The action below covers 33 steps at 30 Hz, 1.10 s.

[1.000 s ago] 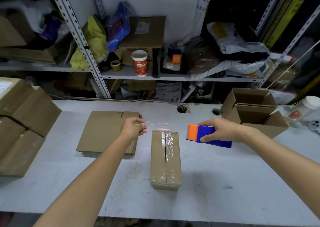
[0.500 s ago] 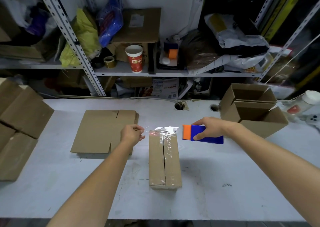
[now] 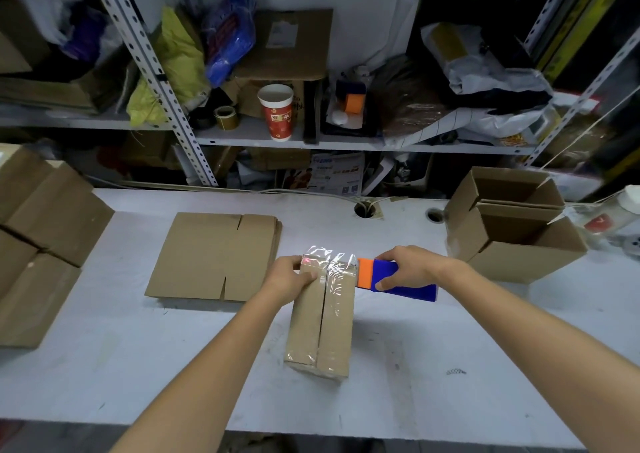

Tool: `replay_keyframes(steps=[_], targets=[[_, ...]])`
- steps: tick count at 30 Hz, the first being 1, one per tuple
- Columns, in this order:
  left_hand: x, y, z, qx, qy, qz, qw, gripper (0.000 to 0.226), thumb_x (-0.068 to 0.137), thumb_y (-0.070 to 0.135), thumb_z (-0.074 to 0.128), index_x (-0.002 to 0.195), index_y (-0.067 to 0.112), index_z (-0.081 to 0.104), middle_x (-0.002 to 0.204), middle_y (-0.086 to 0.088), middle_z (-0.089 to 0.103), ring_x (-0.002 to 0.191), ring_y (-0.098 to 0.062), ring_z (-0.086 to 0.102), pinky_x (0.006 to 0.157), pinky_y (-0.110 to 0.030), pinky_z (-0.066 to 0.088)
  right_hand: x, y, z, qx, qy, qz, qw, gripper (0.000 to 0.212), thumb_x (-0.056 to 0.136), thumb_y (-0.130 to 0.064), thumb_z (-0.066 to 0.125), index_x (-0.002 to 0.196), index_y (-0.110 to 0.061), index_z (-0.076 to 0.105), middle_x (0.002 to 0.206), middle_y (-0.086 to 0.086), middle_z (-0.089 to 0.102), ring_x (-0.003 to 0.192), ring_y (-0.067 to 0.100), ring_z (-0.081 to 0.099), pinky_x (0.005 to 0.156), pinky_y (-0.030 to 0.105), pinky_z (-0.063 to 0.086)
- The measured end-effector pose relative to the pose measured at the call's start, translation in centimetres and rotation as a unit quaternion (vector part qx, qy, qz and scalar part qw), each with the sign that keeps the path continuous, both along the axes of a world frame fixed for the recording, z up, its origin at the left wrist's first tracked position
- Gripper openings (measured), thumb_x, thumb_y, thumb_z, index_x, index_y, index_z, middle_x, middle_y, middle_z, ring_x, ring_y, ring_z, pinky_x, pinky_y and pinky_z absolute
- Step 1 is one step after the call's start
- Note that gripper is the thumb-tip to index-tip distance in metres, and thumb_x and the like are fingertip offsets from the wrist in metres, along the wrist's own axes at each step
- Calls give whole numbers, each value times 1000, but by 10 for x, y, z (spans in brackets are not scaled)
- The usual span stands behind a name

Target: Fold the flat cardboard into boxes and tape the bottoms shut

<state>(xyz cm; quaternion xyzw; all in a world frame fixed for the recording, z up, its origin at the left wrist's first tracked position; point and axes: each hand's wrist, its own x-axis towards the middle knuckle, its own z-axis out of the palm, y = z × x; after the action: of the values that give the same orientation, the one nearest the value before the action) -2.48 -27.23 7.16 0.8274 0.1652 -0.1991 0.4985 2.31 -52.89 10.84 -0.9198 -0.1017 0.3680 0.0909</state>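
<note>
The box (image 3: pixel 322 321) lies on the counter (image 3: pixel 138 366), seam up. Fingers of the left hand (image 3: pixel 291 279) curl round its far-left corner, thumb on top. Fingers of the right hand (image 3: pixel 412 269) grip the tape dispenser (image 3: pixel 405 284) just beside its far-right corner.

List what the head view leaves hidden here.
Head view only:
Far end of the box: faces away from the camera.
End of the tape: under the left hand.
Roll inside the tape dispenser: hidden by its casing.
Print on the red paper cup: too small.
Part of the folded boxes: beyond the left edge.
</note>
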Motion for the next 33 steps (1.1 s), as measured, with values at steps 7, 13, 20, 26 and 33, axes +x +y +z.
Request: replay_keyframes(steps=[7,13,20,26,33], targets=[[2,0,-4,16,-10,10,1000,32,90,10,72,122,14,71,105,2,71,94,-15,63,88,-27,51,-12,13,1,-54,-80,29,995,49,89,-54,65,129,-28,53,121,-2,64,100,21,59,75,34,48],[4,-1,-9,28,-11,10,1000,34,89,10,73,123,15,71,100,4,70,93,-15,64,86,-25,50,-30,29,-7,-99,-143,6,985,39,91,-42,62,122,-19,54,112,4,64,97,26,60,70,32,43],[-4,-1,-11,30,-15,10,999,36,92,14,70,128,19,68,112,5,69,103,-16,61,89,-26,49,-43,44,-43,-84,-111,-73,988,23,91,-38,59,104,-19,56,99,2,65,82,23,55,66,30,42],[-6,-3,-17,59,13,1,998,28,93,28,65,119,22,72,110,2,72,104,-23,66,95,-39,54,-68,11,-92,-56,-86,-146,984,60,99,-33,51,151,-20,23,115,9,65,97,30,62,72,33,48],[-8,-4,-13,-22,23,67,997,22,93,13,65,114,16,73,103,0,74,96,-20,69,90,-35,57,-107,-12,-128,0,38,-209,977,68,106,-31,37,161,-25,-3,120,17,63,99,27,63,92,35,49]])
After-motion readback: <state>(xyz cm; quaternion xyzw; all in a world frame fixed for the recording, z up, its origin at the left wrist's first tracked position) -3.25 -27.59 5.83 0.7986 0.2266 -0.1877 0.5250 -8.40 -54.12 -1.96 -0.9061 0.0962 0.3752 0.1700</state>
